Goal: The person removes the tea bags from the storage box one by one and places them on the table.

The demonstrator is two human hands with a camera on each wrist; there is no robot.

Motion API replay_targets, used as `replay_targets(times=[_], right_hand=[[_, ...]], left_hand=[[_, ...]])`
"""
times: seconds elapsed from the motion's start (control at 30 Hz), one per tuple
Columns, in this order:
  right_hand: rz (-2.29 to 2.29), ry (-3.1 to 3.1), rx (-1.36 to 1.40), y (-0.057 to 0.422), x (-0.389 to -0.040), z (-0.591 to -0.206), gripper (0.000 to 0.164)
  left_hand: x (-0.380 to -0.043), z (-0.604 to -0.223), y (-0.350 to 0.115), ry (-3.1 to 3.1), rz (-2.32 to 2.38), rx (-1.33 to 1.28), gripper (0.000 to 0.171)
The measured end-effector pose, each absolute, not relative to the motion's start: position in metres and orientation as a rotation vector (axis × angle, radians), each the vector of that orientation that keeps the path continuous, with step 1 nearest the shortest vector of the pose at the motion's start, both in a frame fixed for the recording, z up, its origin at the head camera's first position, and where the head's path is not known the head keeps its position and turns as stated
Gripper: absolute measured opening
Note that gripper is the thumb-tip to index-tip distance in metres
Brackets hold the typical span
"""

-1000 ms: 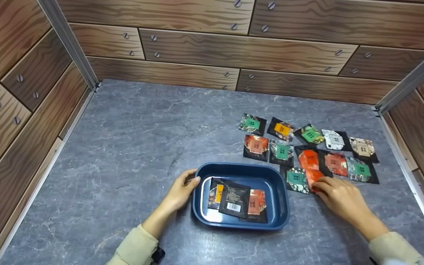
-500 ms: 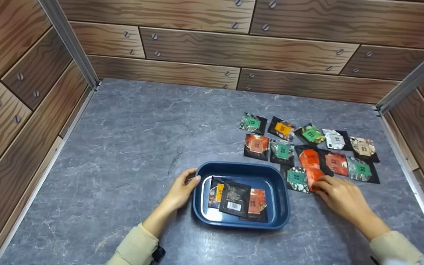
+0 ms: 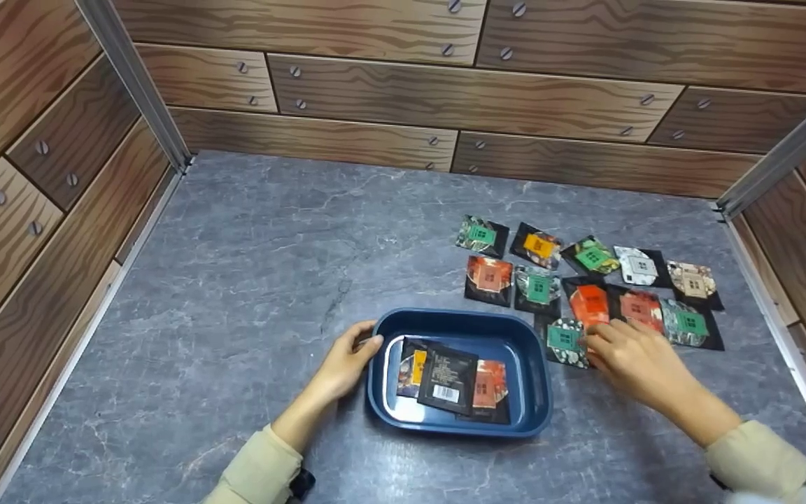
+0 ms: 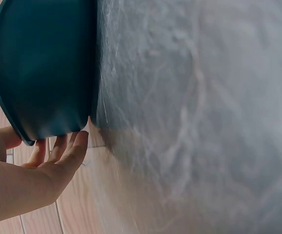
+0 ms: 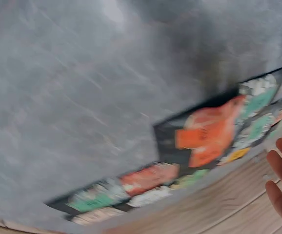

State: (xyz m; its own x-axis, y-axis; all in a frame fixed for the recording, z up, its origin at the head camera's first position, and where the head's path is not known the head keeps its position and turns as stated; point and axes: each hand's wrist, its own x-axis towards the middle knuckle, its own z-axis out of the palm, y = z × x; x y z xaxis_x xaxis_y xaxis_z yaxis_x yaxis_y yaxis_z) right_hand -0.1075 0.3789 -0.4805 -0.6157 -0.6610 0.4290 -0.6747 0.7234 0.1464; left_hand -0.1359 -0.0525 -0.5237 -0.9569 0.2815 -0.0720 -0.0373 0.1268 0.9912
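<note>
My left hand (image 3: 347, 360) holds the left end of a blue plastic tray (image 3: 546, 392), its thumb over the rim. In the left wrist view its fingers (image 4: 72, 151) lie against the tray's outer wall. Inside the tray are a face-down black sachet (image 3: 448, 378), a sachet with a yellow label (image 3: 413, 374) and a red sachet (image 3: 490, 388). My right hand (image 3: 637, 357) is over the near sachets, partly covering an orange-red one. In the blurred right wrist view its fingers (image 5: 280, 168) are spread with nothing between them, apart from the orange-red sachets (image 5: 194, 139).
Several flat sachets lie in rows right of the tray, among them a white one (image 3: 637, 266), a green-labelled one (image 3: 564, 339) and a beige one (image 3: 693, 283). Some overlap. Wood-patterned panels (image 3: 375, 91) wall in the grey marbled tabletop (image 3: 270, 245) at back and sides.
My right hand's fingers have shifted slightly up and left from the near orange-red sachet, which they now cover more. My left hand and the tray stay in place.
</note>
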Motion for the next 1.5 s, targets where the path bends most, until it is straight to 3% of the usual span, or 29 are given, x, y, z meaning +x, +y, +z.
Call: replay_targets(times=[0.33,0.53,0.97,1.5], right_hand=[[-0.032,-2.330,1.171,0.328,-0.118,-0.447,0.026],[-0.076,-2.306,1.291,0.300,-0.118,-0.435,0.016],[-0.324,-2.331,1.473,0.253,-0.119,-0.437,0.006],[-0.536,-2.596,1.440,0.189,-0.113,-0.462,0.046]], left_hand=[[-0.134,-0.522,-0.053,2.153,1.929,0.254,0.036],[-0.135,-0.521,-0.052,2.166,1.927,0.263,0.036],[-0.134,-0.520,-0.052,2.153,1.911,0.236,0.038],[-0.133,-0.520,-0.051,2.142,1.937,0.255,0.036]])
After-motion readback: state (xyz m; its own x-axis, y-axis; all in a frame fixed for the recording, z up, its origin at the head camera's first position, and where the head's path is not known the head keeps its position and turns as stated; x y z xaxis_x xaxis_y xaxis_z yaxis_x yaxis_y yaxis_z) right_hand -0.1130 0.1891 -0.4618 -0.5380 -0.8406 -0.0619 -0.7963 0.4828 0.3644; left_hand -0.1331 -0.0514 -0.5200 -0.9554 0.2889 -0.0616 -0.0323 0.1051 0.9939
